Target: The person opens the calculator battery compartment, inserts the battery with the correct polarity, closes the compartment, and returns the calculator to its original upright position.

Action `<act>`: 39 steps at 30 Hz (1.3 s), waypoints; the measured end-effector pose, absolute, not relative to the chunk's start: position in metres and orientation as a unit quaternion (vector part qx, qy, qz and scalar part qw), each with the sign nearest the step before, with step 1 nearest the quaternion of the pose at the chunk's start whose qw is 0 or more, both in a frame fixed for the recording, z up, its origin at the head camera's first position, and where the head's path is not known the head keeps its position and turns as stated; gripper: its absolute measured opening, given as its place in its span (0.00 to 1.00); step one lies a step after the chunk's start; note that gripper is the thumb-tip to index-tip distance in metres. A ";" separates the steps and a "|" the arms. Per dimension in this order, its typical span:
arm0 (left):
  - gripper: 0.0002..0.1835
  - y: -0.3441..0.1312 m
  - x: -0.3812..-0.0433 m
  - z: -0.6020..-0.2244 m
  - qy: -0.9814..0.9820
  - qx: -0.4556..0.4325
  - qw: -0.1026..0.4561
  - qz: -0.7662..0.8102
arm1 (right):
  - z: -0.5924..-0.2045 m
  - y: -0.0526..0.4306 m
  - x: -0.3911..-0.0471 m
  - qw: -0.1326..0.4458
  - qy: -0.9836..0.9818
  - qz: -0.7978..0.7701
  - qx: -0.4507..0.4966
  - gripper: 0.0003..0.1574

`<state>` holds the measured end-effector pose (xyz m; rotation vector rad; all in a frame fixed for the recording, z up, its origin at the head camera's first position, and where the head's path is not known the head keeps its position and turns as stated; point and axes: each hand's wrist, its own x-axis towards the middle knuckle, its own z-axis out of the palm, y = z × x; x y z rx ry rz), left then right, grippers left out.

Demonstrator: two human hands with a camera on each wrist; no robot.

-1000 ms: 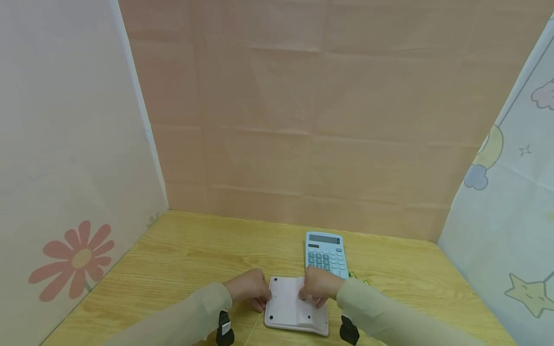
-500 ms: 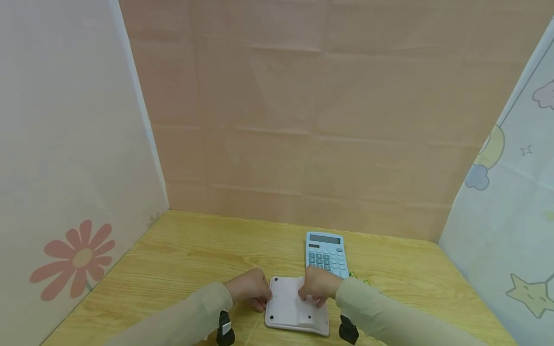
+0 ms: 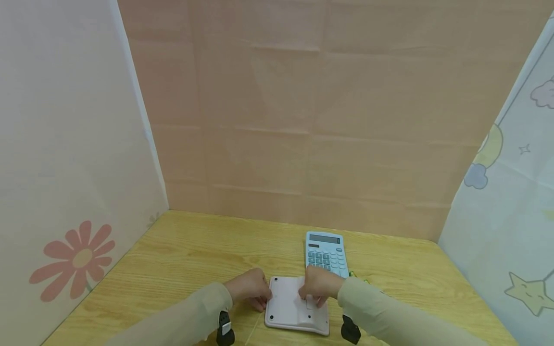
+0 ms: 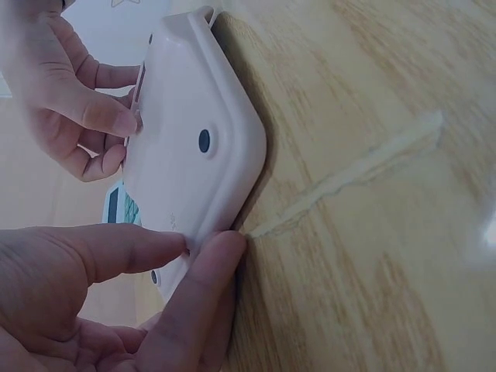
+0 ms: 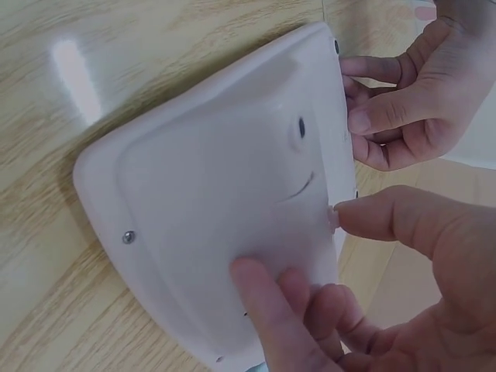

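A pale pink calculator (image 3: 285,302) lies face down on the wooden table, its back with dark round feet and a raised section facing up. My left hand (image 3: 251,288) pinches its left edge, thumb on the back and index finger at the side, as the left wrist view shows. My right hand (image 5: 387,271) is over the raised section. Its thumb is against a small tab at the battery cover (image 5: 287,225), and the fingertips press on the back. A thin curved line shows beside the cover. The keys are hidden underneath.
A light blue calculator (image 3: 325,252) lies face up just behind, partly hidden by the right hand. A small green item (image 3: 352,274) peeks out beside the right sleeve. Pale strip of tape or scratch (image 4: 349,178) marks the table. Printed walls stand left and right.
Both hands stay almost where they were. A faint rectangular outline now shows on the pink calculator's back by my right fingers, where none was visible before.
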<state>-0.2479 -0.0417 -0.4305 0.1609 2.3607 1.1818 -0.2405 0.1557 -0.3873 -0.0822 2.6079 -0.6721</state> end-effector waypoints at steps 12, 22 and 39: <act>0.09 -0.041 -0.247 -0.432 0.861 0.055 0.247 0.441 | -0.385 0.169 -0.234 0.230 0.915 -0.329 -0.034 0.15; 0.07 -0.041 -0.245 -0.427 0.860 0.057 0.247 0.443 | -0.391 0.180 -0.236 0.226 0.897 -0.376 -0.064 0.14; 0.07 -0.042 -0.245 -0.426 0.864 0.057 0.247 0.435 | -0.392 0.193 -0.239 0.257 0.882 -0.373 -0.129 0.27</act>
